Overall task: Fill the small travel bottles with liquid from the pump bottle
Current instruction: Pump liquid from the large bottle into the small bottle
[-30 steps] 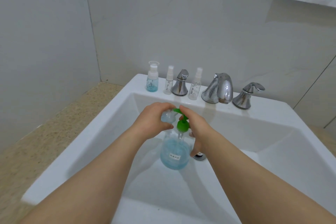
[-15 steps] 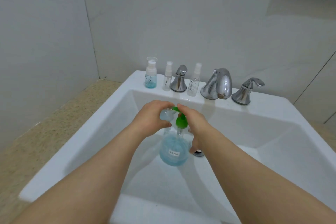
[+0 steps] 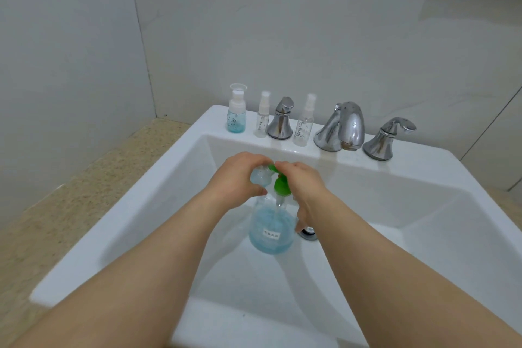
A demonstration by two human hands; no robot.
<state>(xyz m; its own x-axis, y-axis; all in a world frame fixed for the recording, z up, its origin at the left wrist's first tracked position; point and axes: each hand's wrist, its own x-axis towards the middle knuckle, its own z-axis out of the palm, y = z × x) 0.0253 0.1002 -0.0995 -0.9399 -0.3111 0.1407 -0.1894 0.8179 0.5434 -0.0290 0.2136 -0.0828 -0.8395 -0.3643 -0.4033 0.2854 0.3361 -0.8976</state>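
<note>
Both our grips unchanged over the sink [image 3: 158, 178]: left hand [image 3: 237, 175] holds small bottle [image 3: 259, 176], right hand [image 3: 303, 181] clasps half-full blue pump bottle [image 3: 271, 230].

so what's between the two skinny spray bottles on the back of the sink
A chrome tap handle stands between the left spray bottle and the right spray bottle on the sink ledge, as the head view shows.

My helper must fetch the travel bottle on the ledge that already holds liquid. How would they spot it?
Look along the back ledge of the sink. The bottle stands at the far left, left of the left tap handle. Unlike the two slim, clear spray bottles, it is stouter, with blue liquid low inside and a clear cap.
</note>
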